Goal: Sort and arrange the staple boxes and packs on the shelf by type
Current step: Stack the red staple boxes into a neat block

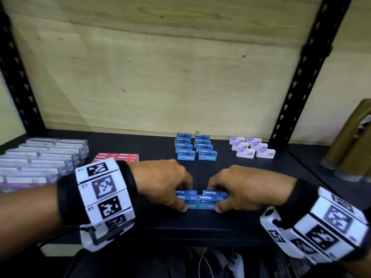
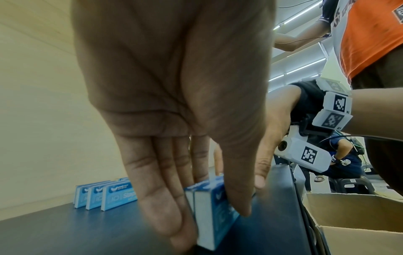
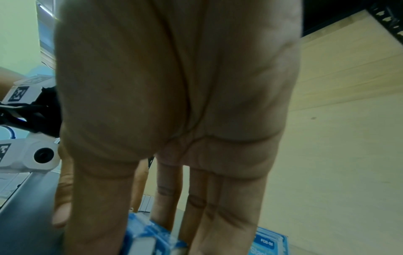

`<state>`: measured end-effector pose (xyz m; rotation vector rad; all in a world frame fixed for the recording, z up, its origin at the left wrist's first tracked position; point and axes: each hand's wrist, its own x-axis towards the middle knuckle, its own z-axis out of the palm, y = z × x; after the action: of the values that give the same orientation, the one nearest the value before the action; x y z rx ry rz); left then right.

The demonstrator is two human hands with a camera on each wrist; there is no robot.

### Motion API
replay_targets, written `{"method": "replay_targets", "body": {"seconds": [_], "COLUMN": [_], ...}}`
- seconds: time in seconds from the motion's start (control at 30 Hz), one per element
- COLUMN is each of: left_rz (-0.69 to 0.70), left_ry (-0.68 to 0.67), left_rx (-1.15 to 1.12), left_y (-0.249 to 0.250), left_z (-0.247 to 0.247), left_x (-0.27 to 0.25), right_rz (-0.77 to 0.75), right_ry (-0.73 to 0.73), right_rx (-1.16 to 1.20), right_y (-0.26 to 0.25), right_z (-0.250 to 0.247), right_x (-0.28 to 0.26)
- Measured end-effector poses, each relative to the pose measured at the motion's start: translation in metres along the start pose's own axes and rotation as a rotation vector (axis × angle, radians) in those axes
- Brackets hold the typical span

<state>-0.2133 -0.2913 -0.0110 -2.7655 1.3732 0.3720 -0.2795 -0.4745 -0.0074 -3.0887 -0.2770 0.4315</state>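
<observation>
Several blue staple boxes [image 1: 202, 198] stand packed together near the front of the black shelf [image 1: 200, 225]. My left hand [image 1: 181, 198] pinches their left end, thumb in front and fingers behind. My right hand [image 1: 215, 198] pinches the right end the same way. The left wrist view shows my left hand [image 2: 213, 215] with its thumb on the front face of the blue boxes [image 2: 207, 229]. In the right wrist view my right hand [image 3: 148, 233] straddles the blue boxes [image 3: 152, 241]. Two rows of matching blue boxes [image 1: 194, 147] stand further back.
White and purple boxes [image 1: 253, 148] stand in two rows at the back right. Red boxes [image 1: 116, 157] and clear packs [image 1: 40, 159] lie at the left. Black uprights [image 1: 301, 77] frame the shelf. Brown rolls [image 1: 351, 147] lean outside on the right. A cardboard box [image 2: 348, 215] sits below the front edge.
</observation>
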Motion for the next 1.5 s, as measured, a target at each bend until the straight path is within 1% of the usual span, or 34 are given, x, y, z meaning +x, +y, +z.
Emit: {"method": "replay_targets", "body": {"seconds": [0.27,0.43,0.67,0.83,0.97,1.03,1.17,1.37,1.5], "left_rz": [-0.024,-0.03,-0.035,-0.056,-0.077,-0.078,-0.089,-0.182,-0.208], "left_ry": [-0.012,-0.016,-0.007,-0.047,-0.001,0.032,0.096,0.116,0.084], "left_rx": [0.005,-0.032,-0.029,-0.115,-0.14,-0.128,-0.044,0.159,0.184], "left_y": [0.001,0.0,0.001,-0.002,-0.007,-0.012,-0.028,-0.05,-0.06], "left_z": [0.001,0.002,0.003,-0.001,-0.015,-0.023,-0.037,-0.05,-0.056], "left_x": [0.004,0.004,0.004,0.004,0.003,0.006,0.023,0.058,0.08], "right_rz": [-0.028,-0.019,-0.01,-0.002,0.007,0.019,0.069,0.194,0.272], "right_ry": [0.007,-0.012,-0.038,-0.107,-0.147,-0.132,-0.048,0.059,0.075], "right_rx": [-0.031,-0.028,-0.048,-0.047,0.008,0.06,0.155,0.081,0.046], "right_y": [-0.006,-0.009,-0.013,-0.011,-0.004,0.002,0.023,0.06,0.071], "right_z": [0.0,-0.001,-0.003,-0.009,-0.021,-0.03,-0.042,-0.051,-0.051], "right_x": [0.003,0.005,0.006,0.006,0.007,0.01,0.03,0.065,0.083]}}
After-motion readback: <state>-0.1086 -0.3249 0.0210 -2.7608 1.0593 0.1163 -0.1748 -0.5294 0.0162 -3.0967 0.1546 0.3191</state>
